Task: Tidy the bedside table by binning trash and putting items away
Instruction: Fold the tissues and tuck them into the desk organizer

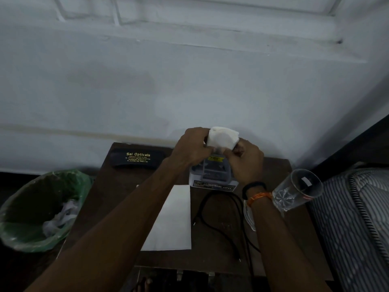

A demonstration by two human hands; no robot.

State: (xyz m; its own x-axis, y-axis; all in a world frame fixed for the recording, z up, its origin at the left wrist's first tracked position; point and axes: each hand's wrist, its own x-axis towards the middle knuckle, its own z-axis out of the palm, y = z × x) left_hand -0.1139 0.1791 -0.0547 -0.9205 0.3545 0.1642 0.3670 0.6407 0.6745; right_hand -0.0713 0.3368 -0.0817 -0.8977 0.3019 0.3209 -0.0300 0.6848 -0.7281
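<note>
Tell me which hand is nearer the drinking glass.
Right. The right hand holds the white tissue just up and left of the drinking glass, its wrist beside the glass. The left hand grips the tissue's other side, farther left.

Your arms hide part of the white paper (172, 218) and the boxed item (212, 175) near the table's (280, 171) back edge; its label is perhaps too blurred to read. The bin (40, 209) runs off frame.
</note>
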